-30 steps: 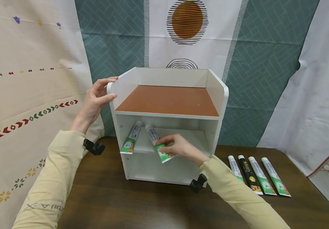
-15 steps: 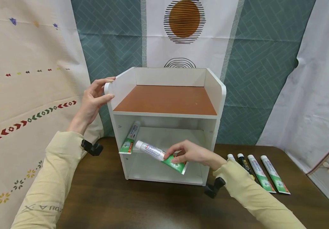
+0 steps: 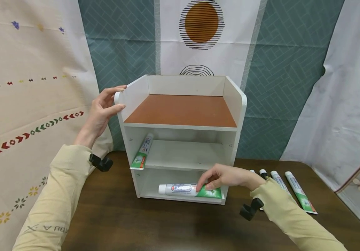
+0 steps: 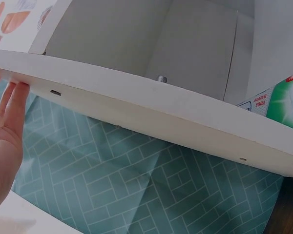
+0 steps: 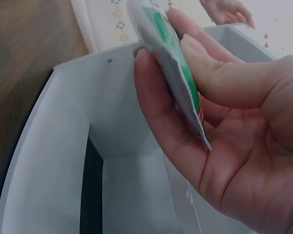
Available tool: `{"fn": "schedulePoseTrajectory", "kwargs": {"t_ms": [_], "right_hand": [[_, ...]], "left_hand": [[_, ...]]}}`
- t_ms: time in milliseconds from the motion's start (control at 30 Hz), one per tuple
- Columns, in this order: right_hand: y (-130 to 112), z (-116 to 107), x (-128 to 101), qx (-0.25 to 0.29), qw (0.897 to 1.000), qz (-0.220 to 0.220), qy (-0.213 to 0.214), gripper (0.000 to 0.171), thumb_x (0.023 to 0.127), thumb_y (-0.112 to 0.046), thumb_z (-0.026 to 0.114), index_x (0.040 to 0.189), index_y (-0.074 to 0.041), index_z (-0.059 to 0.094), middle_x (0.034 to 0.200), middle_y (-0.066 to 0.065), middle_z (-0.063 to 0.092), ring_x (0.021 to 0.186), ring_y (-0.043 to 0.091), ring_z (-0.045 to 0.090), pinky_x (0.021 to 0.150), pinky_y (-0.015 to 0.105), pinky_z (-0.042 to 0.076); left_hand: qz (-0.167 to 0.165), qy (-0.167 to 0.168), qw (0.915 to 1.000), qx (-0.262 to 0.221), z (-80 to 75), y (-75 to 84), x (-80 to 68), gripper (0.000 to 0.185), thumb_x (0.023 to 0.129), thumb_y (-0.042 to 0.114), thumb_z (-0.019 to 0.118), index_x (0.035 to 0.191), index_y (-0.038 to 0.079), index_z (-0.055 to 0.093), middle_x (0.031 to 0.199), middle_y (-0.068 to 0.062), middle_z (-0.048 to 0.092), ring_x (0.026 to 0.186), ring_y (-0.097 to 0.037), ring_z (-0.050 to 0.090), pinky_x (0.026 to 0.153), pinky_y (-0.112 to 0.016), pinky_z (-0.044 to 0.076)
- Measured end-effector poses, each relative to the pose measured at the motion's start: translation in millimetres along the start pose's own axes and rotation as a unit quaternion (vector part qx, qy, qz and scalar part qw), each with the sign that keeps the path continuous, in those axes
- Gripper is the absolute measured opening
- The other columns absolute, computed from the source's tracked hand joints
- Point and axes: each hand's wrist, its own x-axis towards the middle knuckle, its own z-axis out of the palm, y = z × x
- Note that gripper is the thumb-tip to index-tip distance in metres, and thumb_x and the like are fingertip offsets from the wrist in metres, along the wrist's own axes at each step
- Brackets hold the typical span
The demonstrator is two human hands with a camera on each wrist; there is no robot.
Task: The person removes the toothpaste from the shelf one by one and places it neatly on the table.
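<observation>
My right hand (image 3: 225,177) pinches a white-and-green toothpaste tube (image 3: 180,189) by its flat green end, thumb on one face and fingers on the other. The tube lies sideways in front of the lower compartment of a white shelf unit (image 3: 184,127), cap to the left. In the right wrist view the tube (image 5: 173,63) appears edge-on above the shelf. My left hand (image 3: 100,108) holds the top of the unit's left side panel (image 4: 136,90) between thumb and fingers. Another toothpaste tube (image 3: 142,153) leans on the middle shelf at the left, its green end at the front edge.
To the right on the dark wooden table (image 3: 155,226) lie several tubes in a row, including a white-and-green tube (image 3: 300,191) and a black tube (image 3: 263,174), partly hidden by my right sleeve. A brown surface (image 3: 183,109) tops the unit. Patterned cloths (image 3: 123,42) hang behind and beside it.
My right hand has drawn the tube off the middle shelf, down and to the right, turning it from steeply slanted to level before the lower compartment. My left hand keeps its hold.
</observation>
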Motion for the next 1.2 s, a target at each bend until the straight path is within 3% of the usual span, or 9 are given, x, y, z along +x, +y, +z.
{"fn": "schedulePoseTrajectory", "kwargs": {"t_ms": [367,767,1000,1200], "right_hand": [[16.0,-10.7,-41.7,0.003,1.000,-0.002,-0.014,0.021,0.090,-0.006,0.054,0.108,-0.007,0.065,0.106,0.009,0.061,0.086,0.019,0.053,0.072,0.033,0.047],[35.7,-21.9,-97.5,0.048,0.998,-0.036,-0.037,0.028,0.090,0.006,0.047,0.112,-0.002,0.062,0.110,0.015,0.058,0.099,0.029,0.053,0.078,0.038,0.046],[41.4,-31.4,-133.6,0.061,0.998,-0.009,-0.016,0.028,0.090,0.006,0.046,0.112,-0.001,0.061,0.112,0.017,0.056,0.101,0.024,0.051,0.079,0.036,0.045],[47.4,-40.9,-161.3,0.050,0.999,-0.015,-0.013,0.031,0.089,0.011,0.043,0.114,0.001,0.059,0.113,0.019,0.055,0.105,0.024,0.049,0.083,0.033,0.042]], "left_hand": [[0.001,0.000,1.0000,-0.009,0.7,1.0,0.5,0.041,0.082,-0.010,0.058,0.120,0.007,0.056,0.134,-0.012,0.040,0.116,-0.028,0.039,0.080,-0.029,0.045],[-0.002,0.001,1.0000,-0.009,1.4,1.5,-1.3,0.041,0.082,-0.010,0.057,0.120,0.008,0.056,0.134,-0.011,0.040,0.117,-0.028,0.037,0.081,-0.029,0.044],[-0.002,0.000,0.9999,-0.014,0.7,0.8,0.1,0.041,0.082,-0.010,0.058,0.119,0.007,0.056,0.134,-0.011,0.040,0.116,-0.028,0.038,0.080,-0.029,0.044],[-0.003,-0.001,0.9999,-0.014,1.1,1.1,-0.4,0.041,0.082,-0.010,0.057,0.119,0.007,0.056,0.135,-0.011,0.039,0.116,-0.028,0.038,0.080,-0.029,0.044]]}}
